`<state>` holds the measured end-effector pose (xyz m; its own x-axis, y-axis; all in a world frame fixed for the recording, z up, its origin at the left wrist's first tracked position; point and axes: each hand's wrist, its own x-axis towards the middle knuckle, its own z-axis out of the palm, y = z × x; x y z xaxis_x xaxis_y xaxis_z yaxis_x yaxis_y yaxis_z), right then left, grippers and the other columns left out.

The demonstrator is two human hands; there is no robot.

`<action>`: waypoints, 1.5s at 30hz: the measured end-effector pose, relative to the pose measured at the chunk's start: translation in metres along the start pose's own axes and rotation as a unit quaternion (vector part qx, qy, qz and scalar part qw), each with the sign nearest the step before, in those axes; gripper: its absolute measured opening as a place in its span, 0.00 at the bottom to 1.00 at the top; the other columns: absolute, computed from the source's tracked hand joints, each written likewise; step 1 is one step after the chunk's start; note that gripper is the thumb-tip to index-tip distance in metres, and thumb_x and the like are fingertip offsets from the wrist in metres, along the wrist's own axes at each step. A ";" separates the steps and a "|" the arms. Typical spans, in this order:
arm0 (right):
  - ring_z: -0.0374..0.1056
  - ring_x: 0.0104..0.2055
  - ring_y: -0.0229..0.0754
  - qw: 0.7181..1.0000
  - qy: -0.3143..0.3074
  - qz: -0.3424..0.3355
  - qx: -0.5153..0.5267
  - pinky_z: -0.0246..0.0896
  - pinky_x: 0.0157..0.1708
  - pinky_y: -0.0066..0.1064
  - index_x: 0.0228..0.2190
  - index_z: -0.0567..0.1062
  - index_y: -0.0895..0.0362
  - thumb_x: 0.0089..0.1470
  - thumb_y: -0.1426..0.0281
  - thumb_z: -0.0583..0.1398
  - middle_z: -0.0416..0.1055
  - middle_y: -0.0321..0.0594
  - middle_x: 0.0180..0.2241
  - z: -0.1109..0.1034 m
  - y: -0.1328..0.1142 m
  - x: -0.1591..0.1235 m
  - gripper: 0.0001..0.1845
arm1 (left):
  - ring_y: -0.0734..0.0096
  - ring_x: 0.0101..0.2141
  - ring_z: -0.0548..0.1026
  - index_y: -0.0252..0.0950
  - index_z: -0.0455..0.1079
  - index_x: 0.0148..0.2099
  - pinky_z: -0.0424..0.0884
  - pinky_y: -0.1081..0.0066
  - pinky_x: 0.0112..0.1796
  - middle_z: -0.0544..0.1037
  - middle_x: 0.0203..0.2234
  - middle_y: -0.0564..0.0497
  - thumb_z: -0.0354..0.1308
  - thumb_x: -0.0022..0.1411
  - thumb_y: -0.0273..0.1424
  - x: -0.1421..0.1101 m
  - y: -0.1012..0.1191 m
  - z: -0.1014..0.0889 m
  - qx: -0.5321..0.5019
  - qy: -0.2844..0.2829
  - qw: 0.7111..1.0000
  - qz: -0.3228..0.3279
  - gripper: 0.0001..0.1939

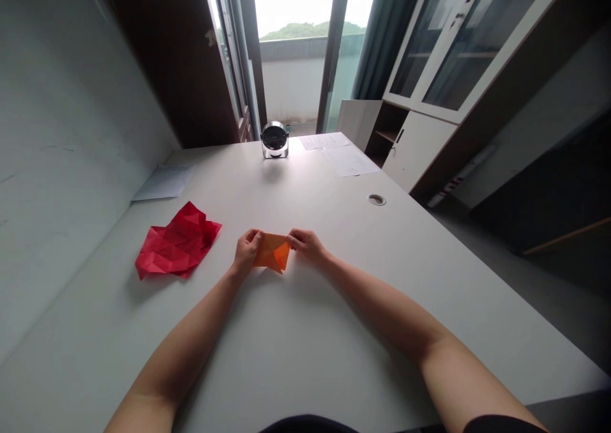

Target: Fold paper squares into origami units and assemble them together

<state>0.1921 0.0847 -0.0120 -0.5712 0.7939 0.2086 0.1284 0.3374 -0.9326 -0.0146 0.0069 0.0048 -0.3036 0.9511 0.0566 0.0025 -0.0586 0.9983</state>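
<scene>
A small sheet of orange origami paper (271,249), partly folded with creases and a pointed flap hanging at its lower edge, is stretched between my two hands just above the white table (296,337). My left hand (248,247) pinches its left edge, thumb on top. At the upper right corner, the fingers of my right hand (305,242) are closed on the paper. A brighter orange fold opens near the right side. Left of my hands lies a creased sheet of red paper (176,242), crumpled into raised facets.
A round silver-and-black device (275,140) on a stand sits at the table's far edge. Printed sheets (351,159) lie at the far right, white papers (165,182) by the left wall. A cable hole (377,200) pierces the tabletop. Cabinets (429,70) stand beyond the right edge.
</scene>
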 end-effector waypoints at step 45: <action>0.60 0.27 0.36 0.994 -0.020 0.038 0.098 0.55 0.27 0.26 0.31 0.69 0.56 0.50 0.51 0.65 0.66 0.31 0.25 0.000 -0.001 0.001 0.21 | 0.70 0.32 0.72 0.34 0.77 0.36 0.66 0.72 0.37 0.78 0.29 0.50 0.70 0.53 0.44 0.003 -0.008 0.001 -0.054 -0.026 0.998 0.025 0.18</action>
<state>0.1917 0.0851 -0.0105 -0.5982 0.7913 0.1269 0.0151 0.1694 -0.9854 -0.0148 0.0102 -0.0028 -0.2558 0.9605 0.1092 -0.0864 -0.1352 0.9870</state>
